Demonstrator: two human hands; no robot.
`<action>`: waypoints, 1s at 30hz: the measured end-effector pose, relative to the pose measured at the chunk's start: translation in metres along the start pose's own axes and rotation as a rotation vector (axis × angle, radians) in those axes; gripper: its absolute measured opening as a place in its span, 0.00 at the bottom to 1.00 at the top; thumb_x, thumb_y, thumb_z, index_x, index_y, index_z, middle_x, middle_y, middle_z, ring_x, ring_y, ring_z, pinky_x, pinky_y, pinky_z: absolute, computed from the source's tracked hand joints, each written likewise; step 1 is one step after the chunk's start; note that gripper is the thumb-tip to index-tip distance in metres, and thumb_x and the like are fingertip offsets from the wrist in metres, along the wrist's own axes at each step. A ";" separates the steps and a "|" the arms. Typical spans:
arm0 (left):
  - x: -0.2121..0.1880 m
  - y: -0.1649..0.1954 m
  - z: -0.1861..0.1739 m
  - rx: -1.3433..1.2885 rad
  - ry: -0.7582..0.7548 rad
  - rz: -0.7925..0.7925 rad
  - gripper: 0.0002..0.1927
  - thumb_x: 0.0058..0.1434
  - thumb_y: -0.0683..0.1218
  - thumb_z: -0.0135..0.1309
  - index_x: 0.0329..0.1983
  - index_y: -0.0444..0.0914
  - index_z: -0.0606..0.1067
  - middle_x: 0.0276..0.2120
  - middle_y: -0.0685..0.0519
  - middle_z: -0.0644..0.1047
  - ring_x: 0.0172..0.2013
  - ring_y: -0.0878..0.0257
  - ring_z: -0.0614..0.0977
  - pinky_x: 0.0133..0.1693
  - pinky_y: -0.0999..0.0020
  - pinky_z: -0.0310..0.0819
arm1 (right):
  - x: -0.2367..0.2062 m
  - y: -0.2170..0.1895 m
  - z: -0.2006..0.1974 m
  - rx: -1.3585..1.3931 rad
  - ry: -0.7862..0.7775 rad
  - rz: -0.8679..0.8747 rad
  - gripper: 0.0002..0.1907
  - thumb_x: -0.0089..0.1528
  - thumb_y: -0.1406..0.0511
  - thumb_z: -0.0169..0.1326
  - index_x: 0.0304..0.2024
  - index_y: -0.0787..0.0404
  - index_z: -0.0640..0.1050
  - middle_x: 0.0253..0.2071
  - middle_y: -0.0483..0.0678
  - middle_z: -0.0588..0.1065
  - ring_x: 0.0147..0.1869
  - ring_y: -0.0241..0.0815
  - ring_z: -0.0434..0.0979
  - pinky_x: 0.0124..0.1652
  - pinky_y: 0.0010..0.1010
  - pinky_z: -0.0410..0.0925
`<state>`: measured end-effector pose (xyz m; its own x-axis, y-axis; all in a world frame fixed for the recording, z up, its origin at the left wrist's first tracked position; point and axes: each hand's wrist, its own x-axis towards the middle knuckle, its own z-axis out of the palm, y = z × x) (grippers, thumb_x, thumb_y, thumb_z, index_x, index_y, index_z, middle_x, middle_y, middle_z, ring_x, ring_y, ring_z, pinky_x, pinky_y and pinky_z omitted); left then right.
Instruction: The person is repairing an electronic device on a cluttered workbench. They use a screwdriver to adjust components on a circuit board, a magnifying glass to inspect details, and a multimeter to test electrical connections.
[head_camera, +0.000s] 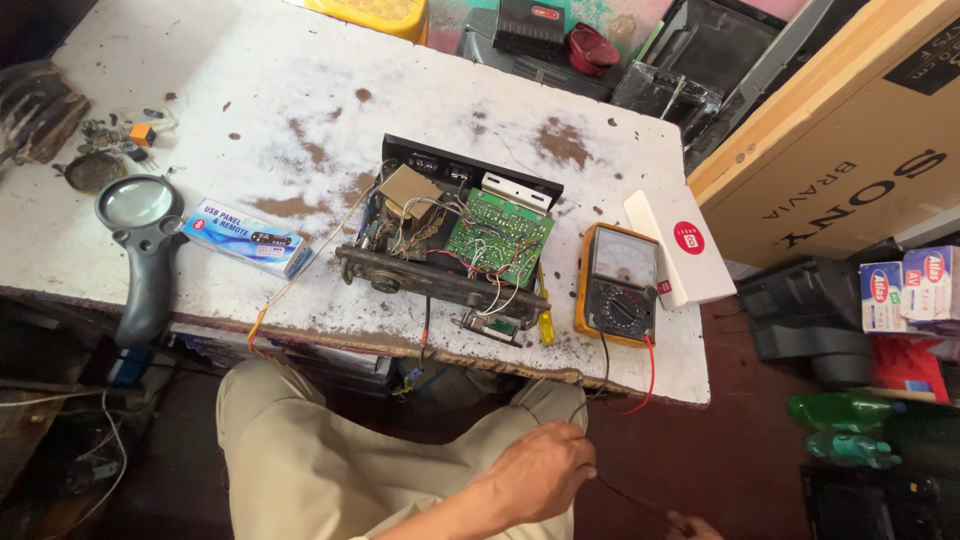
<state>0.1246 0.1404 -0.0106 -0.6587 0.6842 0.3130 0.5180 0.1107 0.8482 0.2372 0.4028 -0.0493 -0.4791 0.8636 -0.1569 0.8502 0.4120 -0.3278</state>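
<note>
My left hand (541, 470) rests on my right knee, fingers closed around a thin black lead (630, 497). The lead stretches right to my right hand (692, 525), of which only fingertips show at the bottom edge, pinching the lead. A black and a red lead (647, 385) hang over the table edge from a yellow analog multimeter (617, 285). Left of the meter lies an opened black electronic chassis (440, 285) with a green circuit board (500, 235), a transformer and loose wires.
On the worn white table (250, 100): a magnifying glass (140, 235), a small blue box (246, 236), a yellow-handled screwdriver (545, 320), a white box with a red dot (680, 245). A large cardboard carton (850, 170) and green bottles (845, 430) stand at right.
</note>
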 end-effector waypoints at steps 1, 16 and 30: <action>0.000 0.000 -0.003 0.000 -0.035 -0.012 0.05 0.63 0.44 0.56 0.35 0.37 0.79 0.39 0.47 0.77 0.47 0.48 0.78 0.52 0.56 0.72 | 0.005 0.000 -0.004 0.025 0.022 0.030 0.11 0.59 0.67 0.59 0.43 0.66 0.82 0.39 0.55 0.79 0.40 0.43 0.84 0.41 0.33 0.77; -0.001 0.054 -0.056 0.381 0.217 0.297 0.29 0.58 0.43 0.55 0.66 0.36 0.72 0.42 0.50 0.75 0.40 0.55 0.78 0.42 0.60 0.71 | -0.040 -0.038 -0.050 0.719 -0.031 -0.574 0.14 0.68 0.66 0.54 0.52 0.69 0.78 0.35 0.56 0.82 0.35 0.40 0.81 0.40 0.31 0.75; 0.002 0.018 -0.159 -0.166 0.813 -0.310 0.08 0.67 0.38 0.54 0.49 0.34 0.74 0.31 0.45 0.79 0.31 0.52 0.79 0.34 0.66 0.72 | -0.021 -0.109 0.012 0.880 0.065 -0.406 0.18 0.61 0.68 0.64 0.49 0.65 0.73 0.43 0.46 0.77 0.43 0.33 0.77 0.43 0.27 0.71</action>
<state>0.0457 0.0289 0.0738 -0.9731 -0.0907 0.2119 0.2074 0.0568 0.9766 0.1520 0.3367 -0.0217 -0.6645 0.7290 0.1644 0.1430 0.3399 -0.9295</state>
